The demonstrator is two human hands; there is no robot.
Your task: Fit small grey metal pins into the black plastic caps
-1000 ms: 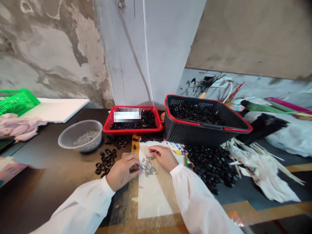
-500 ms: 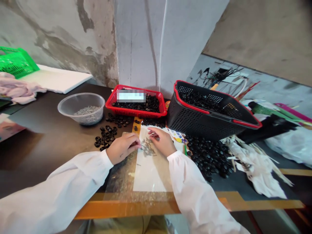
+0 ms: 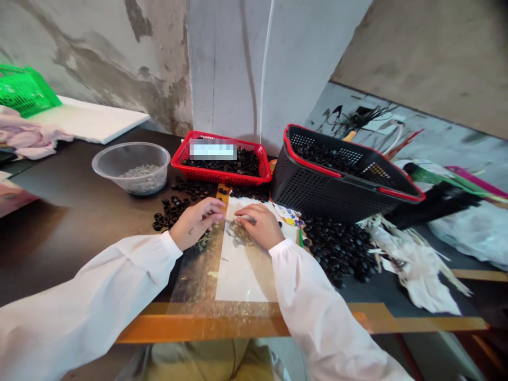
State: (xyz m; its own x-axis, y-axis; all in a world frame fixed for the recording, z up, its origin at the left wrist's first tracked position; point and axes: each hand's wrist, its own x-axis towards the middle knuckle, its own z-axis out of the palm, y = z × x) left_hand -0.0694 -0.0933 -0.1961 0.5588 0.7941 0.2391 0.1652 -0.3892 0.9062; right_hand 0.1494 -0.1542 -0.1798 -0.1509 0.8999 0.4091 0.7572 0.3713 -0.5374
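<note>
No words can be read: the white label (image 3: 213, 150) on the red plastic basket (image 3: 216, 178) is pixelated, and the colourful printed paper (image 3: 286, 215) is too small to make out.

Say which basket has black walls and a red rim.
The black basket, right of the all-red basket; the green basket at far left has neither colour.

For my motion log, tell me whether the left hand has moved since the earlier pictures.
Yes: the left hand has moved forward, closer to the red plastic basket.

Workshop, stained concrete wall (image 3: 99, 63), mesh basket (image 3: 329, 198), heaped black parts (image 3: 337, 248)
</note>
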